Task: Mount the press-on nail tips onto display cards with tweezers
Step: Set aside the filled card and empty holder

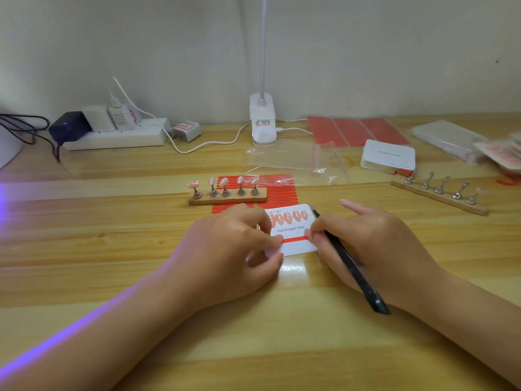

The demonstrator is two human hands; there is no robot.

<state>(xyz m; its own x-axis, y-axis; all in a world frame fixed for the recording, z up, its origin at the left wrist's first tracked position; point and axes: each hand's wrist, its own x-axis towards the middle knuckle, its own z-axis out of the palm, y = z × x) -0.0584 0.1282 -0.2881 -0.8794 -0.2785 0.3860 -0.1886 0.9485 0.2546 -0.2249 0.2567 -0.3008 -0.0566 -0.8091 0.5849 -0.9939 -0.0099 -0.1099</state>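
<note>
On the wooden bench, the display card lies between the hands, its red adhesive strip running left-right: left hand pinches its left edge, right hand grips black tweezers and presses the strip's right end.

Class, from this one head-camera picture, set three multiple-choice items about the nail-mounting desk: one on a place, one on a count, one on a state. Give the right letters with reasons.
1. Where does the wooden stand with nail tips sit?
A. Behind the display card
B. On the card stack
C. Beside the power strip

2. How many nail tips stand on it?
A. Three
B. Five
C. Eight

3. What does the right hand hold?
A. Nothing
B. A plastic bag
C. Black tweezers

Answers: 1 A, the stand lies just beyond the card; 2 B, five pegs each carry a tip; 3 C, the fingers curl round the tweezers while a fingertip presses the card's red strip.
</note>
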